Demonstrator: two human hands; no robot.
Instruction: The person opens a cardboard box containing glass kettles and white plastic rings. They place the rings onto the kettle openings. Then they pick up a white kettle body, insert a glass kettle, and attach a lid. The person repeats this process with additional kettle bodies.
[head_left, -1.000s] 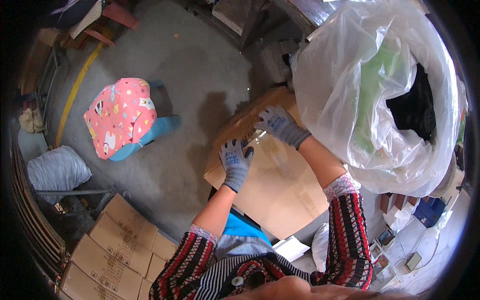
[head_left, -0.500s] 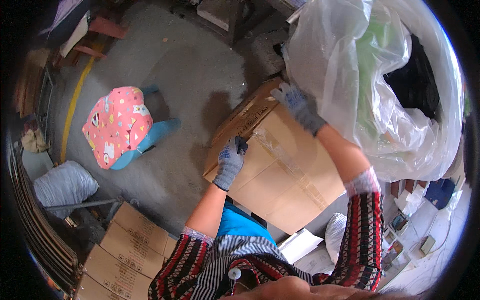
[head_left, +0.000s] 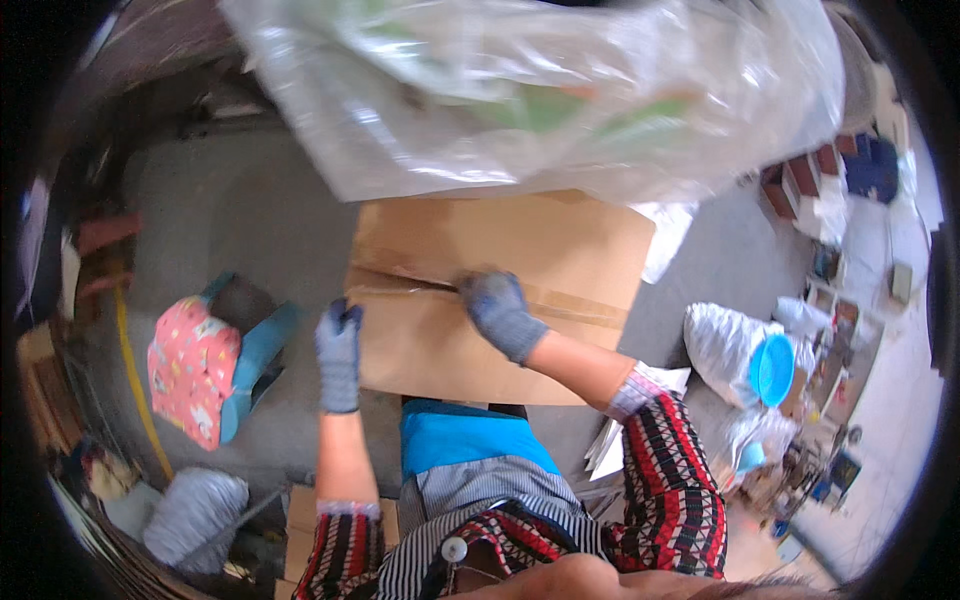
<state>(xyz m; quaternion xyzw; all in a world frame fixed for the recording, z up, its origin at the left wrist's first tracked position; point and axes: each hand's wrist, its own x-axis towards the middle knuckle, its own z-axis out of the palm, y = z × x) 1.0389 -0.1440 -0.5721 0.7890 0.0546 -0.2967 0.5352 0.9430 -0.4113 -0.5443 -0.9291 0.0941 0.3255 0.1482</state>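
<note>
A brown cardboard box [head_left: 420,350] lies in front of me, with clear tape [head_left: 580,308] along the seam across its top. Toward the left, the seam is parted in a narrow dark gap. My right hand [head_left: 503,315], in a grey-blue knitted glove, presses down at the end of this gap. Its fingers are curled and blurred by motion, so anything in them is hidden. By the box's left edge is my left hand [head_left: 340,350], in the same kind of glove. Its fingers are bent together, and what they hold, if anything, I cannot make out.
A large clear plastic bag [head_left: 430,140] hangs over the box's far side. To the left stands a stool [head_left: 195,365] with a pink patterned cover and blue legs. Stuffed sacks [head_left: 720,345], a blue basin [head_left: 771,369] and a cluttered shelf are at the right; a grey sack [head_left: 197,520] sits lower left.
My view has turned, so the box lies more squarely before me. My right hand has left the box's far corner for the seam; my left hand has gone from the seam's end to the left edge.
</note>
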